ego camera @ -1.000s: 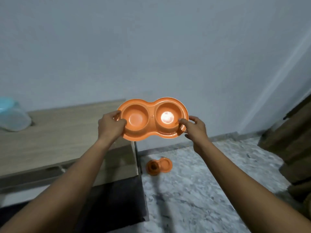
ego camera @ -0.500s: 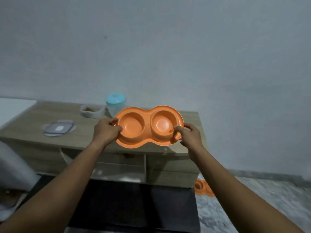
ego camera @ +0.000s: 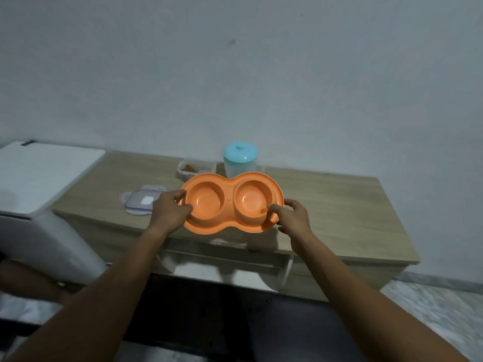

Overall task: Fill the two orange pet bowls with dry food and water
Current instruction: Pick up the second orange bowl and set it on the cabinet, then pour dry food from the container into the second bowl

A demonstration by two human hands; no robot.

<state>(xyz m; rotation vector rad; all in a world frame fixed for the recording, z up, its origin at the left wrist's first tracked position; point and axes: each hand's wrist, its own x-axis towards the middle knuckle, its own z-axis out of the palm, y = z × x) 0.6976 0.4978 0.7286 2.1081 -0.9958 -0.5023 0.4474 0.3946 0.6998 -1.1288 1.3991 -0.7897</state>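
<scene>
I hold an orange double pet bowl (ego camera: 231,202) level above the front of a low wooden cabinet (ego camera: 339,205). My left hand (ego camera: 170,212) grips its left rim, thumb inside the left cup. My right hand (ego camera: 292,218) grips the right rim. Both cups look empty. Behind the bowl stand a clear food container (ego camera: 194,168) with brown dry food in it and a clear jug with a light blue lid (ego camera: 240,159).
A grey container lid (ego camera: 142,201) lies on the cabinet to the left of the bowl. A white appliance (ego camera: 39,178) stands against the cabinet's left end. A dark mat (ego camera: 196,317) covers the floor in front; marbled floor (ego camera: 431,309) shows at the right.
My view has swung left and the cabinet is now centred. The bowl in both hands has come lower over the cabinet top. The second orange bowl on the floor has left the view.
</scene>
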